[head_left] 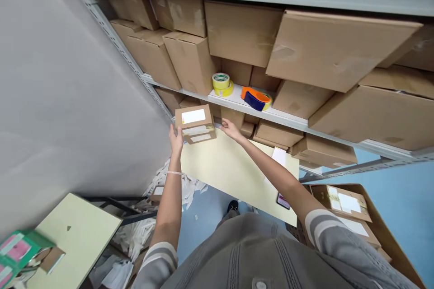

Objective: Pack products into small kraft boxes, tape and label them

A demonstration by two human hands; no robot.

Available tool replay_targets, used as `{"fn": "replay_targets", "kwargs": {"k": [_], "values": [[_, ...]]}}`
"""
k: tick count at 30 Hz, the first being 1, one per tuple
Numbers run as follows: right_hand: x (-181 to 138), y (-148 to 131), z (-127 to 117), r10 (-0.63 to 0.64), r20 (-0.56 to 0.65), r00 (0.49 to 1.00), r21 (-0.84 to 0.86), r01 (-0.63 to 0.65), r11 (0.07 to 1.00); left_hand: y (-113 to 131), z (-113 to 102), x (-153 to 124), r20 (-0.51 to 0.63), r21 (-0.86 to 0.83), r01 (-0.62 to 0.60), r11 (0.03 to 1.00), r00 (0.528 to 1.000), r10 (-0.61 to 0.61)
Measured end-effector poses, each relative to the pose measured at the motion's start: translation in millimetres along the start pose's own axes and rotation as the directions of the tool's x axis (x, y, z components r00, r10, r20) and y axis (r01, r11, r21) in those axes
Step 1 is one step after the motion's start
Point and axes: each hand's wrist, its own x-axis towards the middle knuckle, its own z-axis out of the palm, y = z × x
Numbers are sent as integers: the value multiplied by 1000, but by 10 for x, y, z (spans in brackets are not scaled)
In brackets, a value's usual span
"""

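Note:
A small brown cardboard box (200,127) with white labels and clear tape stands at the far left corner of the pale yellow table (217,162). My left hand (176,141) is at the box's left side, its fingers stretched out and its thumb over the near edge. Whether it presses on the cardboard, I cannot tell. To the right of the box, a small gap away, my right hand (231,129) is held over the table's back edge, with loosely bent fingers and nothing in them.
Above the table, a shelf (237,103) carries yellow tape rolls (222,85), an orange and blue tape dispenser (256,98) and large cartons (244,34). A phone (283,201) and white paper (279,156) lie at right. An open carton (383,203) holds labelled boxes. Paper strips (191,189) litter the floor.

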Motion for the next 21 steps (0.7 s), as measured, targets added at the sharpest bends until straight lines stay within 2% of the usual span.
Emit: {"fn": "replay_targets", "kwargs": {"k": [3, 8, 11, 14, 21], "values": [[257, -58, 312, 67, 67, 995, -48, -64, 997, -191, -85, 303, -13, 13, 83, 996, 996, -83], [465, 28, 597, 94, 103, 990, -44, -90, 995, -389, -42, 493, 58, -101, 190, 977, 981, -185], [521, 98, 702, 112, 118, 987, -8, -112, 994, -425, 50, 534, 86, -159, 238, 958, 970, -227], [540, 131, 783, 93, 133, 987, 43, -100, 994, -436, 124, 558, 112, -196, 230, 953, 971, -212], [518, 111, 873, 40, 69, 997, 116, -48, 992, -490, 131, 576, 155, -209, 233, 950, 967, -203]]}}
